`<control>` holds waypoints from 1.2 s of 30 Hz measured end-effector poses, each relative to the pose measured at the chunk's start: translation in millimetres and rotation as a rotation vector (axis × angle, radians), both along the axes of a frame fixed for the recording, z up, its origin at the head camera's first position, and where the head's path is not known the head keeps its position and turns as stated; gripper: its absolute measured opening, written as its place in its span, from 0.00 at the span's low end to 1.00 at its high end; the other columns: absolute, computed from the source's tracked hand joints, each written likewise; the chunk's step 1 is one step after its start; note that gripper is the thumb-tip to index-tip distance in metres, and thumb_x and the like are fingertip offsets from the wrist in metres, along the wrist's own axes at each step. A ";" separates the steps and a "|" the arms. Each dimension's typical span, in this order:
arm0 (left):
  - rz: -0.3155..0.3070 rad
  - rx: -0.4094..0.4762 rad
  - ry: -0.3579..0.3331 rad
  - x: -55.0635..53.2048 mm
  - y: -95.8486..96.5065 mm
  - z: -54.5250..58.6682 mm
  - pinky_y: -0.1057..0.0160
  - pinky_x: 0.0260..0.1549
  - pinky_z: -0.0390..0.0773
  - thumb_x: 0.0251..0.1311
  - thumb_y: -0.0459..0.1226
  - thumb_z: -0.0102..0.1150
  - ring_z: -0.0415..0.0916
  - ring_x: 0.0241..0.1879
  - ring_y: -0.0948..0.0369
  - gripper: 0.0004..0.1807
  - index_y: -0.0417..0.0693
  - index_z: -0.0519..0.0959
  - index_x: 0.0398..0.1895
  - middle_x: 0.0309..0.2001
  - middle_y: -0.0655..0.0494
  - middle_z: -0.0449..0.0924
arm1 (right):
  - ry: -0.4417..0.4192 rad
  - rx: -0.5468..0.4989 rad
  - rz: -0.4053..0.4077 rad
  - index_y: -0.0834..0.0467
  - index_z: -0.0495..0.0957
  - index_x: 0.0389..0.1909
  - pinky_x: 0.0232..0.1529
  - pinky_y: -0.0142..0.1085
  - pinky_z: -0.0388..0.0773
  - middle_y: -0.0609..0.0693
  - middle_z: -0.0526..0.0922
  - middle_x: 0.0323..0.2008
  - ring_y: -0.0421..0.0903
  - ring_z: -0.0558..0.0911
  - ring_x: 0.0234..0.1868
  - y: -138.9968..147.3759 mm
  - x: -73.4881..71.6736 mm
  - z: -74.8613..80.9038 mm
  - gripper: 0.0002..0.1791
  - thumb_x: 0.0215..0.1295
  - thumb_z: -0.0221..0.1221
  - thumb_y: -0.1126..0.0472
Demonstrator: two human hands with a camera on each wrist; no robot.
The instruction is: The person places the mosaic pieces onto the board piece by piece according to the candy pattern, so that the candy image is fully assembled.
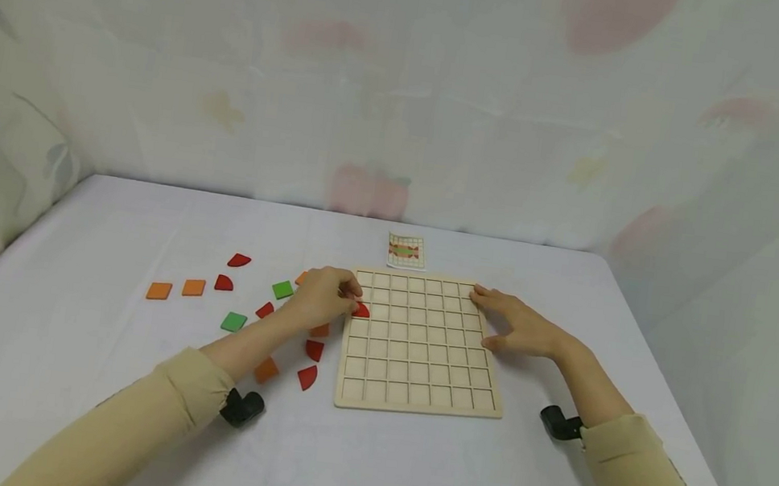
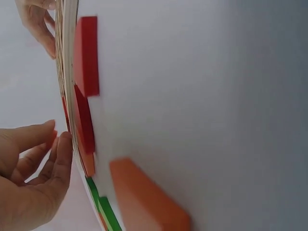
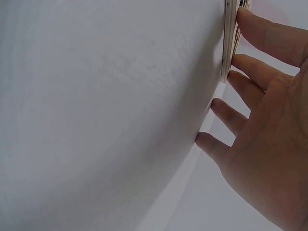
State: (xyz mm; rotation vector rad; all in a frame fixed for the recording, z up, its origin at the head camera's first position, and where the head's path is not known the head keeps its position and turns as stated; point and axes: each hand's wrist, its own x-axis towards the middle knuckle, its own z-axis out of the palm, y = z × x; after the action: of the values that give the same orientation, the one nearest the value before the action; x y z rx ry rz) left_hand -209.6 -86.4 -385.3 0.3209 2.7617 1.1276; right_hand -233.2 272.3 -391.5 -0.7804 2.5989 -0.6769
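Note:
A square wooden grid board [image 1: 422,356] lies on the white table. A red quarter-circle piece [image 1: 362,310] lies in its left column, beside the fingertips of my left hand [image 1: 324,300]. In the left wrist view, the left hand [image 2: 36,178] pinches another small red piece [image 2: 51,139] between thumb and fingers, just above the board's edge; most of that piece is hidden. My right hand [image 1: 521,324] rests with spread fingers against the board's right edge. In the right wrist view, the thumb and nearer fingers of this hand [image 3: 274,115] touch the board edge [image 3: 230,43].
Left of the board lie loose red quarter-circle pieces [image 1: 306,377], orange squares [image 1: 193,287] and green squares [image 1: 234,322]. Behind the board is a small pattern card [image 1: 406,251] showing a coloured grid design. A patterned curtain [image 1: 376,112] hangs along the table's far edge.

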 end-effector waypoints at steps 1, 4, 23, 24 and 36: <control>0.003 0.008 0.000 -0.2 -1.7 0.6 0.68 0.31 0.77 0.59 0.32 0.64 0.80 0.36 0.58 0.06 0.42 0.83 0.39 0.36 0.49 0.84 | -0.001 0.001 -0.002 0.61 0.55 0.76 0.73 0.68 0.44 0.58 0.50 0.79 0.66 0.47 0.79 -0.2 0.2 0.1 0.46 0.59 0.62 0.54; 0.015 0.018 0.005 -1.2 -8.6 3.6 0.67 0.32 0.78 0.61 0.33 0.63 0.82 0.40 0.55 0.08 0.42 0.83 0.42 0.39 0.48 0.84 | 0.003 0.002 -0.002 0.61 0.55 0.76 0.73 0.68 0.44 0.58 0.50 0.79 0.66 0.47 0.79 -0.3 0.7 0.2 0.46 0.59 0.62 0.53; 0.122 -0.036 -0.002 -14.5 -110.1 33.7 0.49 0.53 0.78 0.66 0.39 0.57 0.78 0.58 0.44 0.18 0.42 0.77 0.57 0.56 0.40 0.80 | 0.006 0.004 -0.004 0.62 0.55 0.75 0.73 0.67 0.45 0.59 0.51 0.79 0.65 0.47 0.79 0.1 2.3 0.8 0.45 0.58 0.61 0.56; 0.127 -0.046 -0.016 -13.8 -119.2 34.6 0.48 0.53 0.78 0.67 0.39 0.57 0.77 0.58 0.43 0.19 0.42 0.77 0.58 0.57 0.40 0.79 | 0.007 0.003 -0.004 0.62 0.55 0.75 0.73 0.67 0.45 0.59 0.51 0.79 0.66 0.47 0.79 -0.1 2.4 1.0 0.45 0.58 0.61 0.56; 0.095 -0.180 -0.185 -8.8 -221.4 23.0 0.41 0.56 0.71 0.65 0.57 0.56 0.67 0.63 0.42 0.30 0.48 0.75 0.61 0.64 0.40 0.72 | 0.006 0.000 -0.005 0.61 0.55 0.76 0.73 0.67 0.44 0.59 0.51 0.79 0.65 0.47 0.79 -1.8 3.2 0.7 0.45 0.58 0.61 0.55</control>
State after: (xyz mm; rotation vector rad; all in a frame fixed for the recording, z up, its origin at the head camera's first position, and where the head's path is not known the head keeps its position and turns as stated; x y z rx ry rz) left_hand -218.4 -307.8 -362.3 0.0614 2.7106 0.8699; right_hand -230.0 270.5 -390.8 -0.7778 2.6069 -0.6764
